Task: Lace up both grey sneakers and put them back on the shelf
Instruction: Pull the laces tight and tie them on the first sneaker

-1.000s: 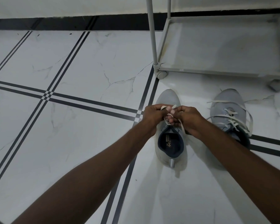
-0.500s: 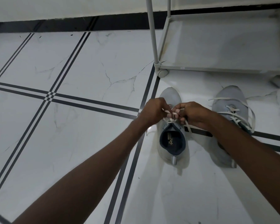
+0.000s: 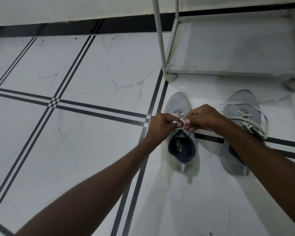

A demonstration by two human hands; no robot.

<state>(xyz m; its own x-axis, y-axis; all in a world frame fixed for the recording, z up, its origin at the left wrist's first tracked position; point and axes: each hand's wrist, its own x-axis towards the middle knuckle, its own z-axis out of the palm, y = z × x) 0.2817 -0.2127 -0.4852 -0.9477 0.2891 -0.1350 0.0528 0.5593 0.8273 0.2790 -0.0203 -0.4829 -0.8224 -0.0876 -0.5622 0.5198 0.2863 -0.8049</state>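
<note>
Two grey sneakers stand on the white tiled floor, toes pointing away from me. The left sneaker point(image 3: 176, 103) has a dark blue lining. My left hand point(image 3: 161, 126) and my right hand point(image 3: 205, 117) meet over its tongue, each pinching a strand of its white lace point(image 3: 180, 118). The right sneaker point(image 3: 241, 101) stands apart, with its white lace lying loose across its top and hanging over its right side; my right forearm hides part of its collar. The grey shelf point(image 3: 228, 71) stands just beyond both shoes.
The shelf's lowest tier is bare, with an upright post point(image 3: 159, 34) at its front left corner and a small foot point(image 3: 171, 77) below. A black skirting strip point(image 3: 75, 26) runs along the wall. Dark lines cross the floor tiles.
My hands have drawn slightly apart over the left sneaker's tongue, still holding the lace. The view has shifted a little, and the shoes stay where they were.
</note>
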